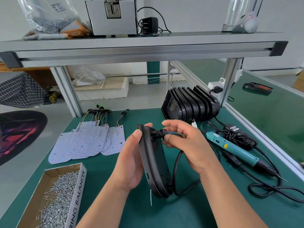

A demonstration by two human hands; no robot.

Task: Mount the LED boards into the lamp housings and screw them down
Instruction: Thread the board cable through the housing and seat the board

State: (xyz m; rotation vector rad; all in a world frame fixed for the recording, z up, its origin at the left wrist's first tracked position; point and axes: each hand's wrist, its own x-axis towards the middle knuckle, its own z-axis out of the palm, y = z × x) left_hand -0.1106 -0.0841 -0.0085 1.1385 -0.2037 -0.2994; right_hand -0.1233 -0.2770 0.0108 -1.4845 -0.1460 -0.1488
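Lamp housing point(153, 162) stands on edge over the middle of the green surface point(164, 216). The left hand point(131, 162) grips its rim and the right hand point(185, 145) pinches the wired connector point(160, 133) at its top. The lead is probably being fed through the shell. Next, the board needs seating flat, then a screw. LED boards point(82, 142) lie at ten o'clock, the screw box point(77, 195) at seven, the electric screwdriver point(230, 147) at three and the stacked housings point(189, 104) at one. An aluminium-framed shelf point(148, 41) spans overhead.

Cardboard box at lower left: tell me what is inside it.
The cardboard box holds a heap of loose silver screws; bare cardboard floor shows at its far end. Anything under the heap is hidden, and the near end runs out of frame.
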